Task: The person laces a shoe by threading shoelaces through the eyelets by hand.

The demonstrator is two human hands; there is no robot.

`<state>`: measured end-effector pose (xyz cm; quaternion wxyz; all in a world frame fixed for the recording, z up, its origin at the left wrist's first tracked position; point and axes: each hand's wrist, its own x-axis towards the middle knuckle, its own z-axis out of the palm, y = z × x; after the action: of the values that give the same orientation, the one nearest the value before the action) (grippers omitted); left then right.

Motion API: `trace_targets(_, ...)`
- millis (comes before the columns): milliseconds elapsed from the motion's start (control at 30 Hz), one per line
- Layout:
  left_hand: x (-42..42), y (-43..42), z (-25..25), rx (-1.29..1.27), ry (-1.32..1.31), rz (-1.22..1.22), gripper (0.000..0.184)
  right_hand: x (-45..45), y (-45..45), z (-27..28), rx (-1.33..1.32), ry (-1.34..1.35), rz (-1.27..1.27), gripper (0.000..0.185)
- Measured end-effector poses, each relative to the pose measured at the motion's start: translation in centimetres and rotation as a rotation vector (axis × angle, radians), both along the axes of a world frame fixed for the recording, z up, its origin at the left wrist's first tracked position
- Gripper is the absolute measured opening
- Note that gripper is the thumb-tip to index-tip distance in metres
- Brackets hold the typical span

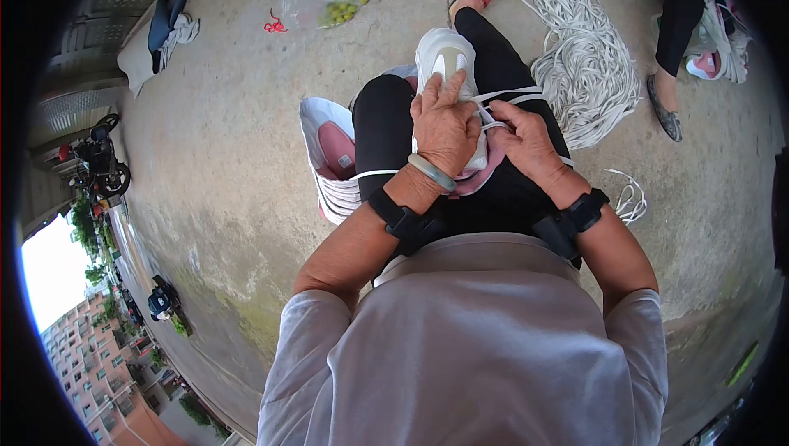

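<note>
A white and beige shoe [444, 41] with pink lining lies across my lap, its toe pointing away from me. My left hand [446, 125] rests over the shoe's upper, gripping it with the fingers toward the toe. White shoelace [514, 96] runs from the shoe's right side across my right thigh. At the shoe's right edge, my right hand [528, 143] pinches the lace between thumb and fingers. Part of the lacing is hidden under my hands.
Right of my knee lies a big heap of white laces [585, 64]; a few loose laces [629, 199] lie nearer. Stacked shoe uppers [327, 146] stand by my left leg. A bag of green fruit [341, 10] lies ahead. Another person's leg [670, 51] is at right.
</note>
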<state>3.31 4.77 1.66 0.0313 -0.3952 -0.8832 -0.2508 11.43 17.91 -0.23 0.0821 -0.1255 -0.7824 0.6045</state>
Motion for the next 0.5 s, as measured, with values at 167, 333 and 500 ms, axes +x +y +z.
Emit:
trace_targets(167,0.3,0.9,0.3,-0.07,0.073,0.004,0.014,-0.4,1.0,-0.8,-0.098,-0.032,0.09,0.032)
trace_targets(333,0.0,1.7,1.3,-0.207,0.248,-0.044,0.01,-0.5,0.8,-0.8,-0.123,0.016,0.123,0.033)
trace_targets(500,-0.4,1.5,3.4,-0.15,0.295,-0.182,0.012,-0.3,0.2,0.3,0.142,0.061,0.058,0.043)
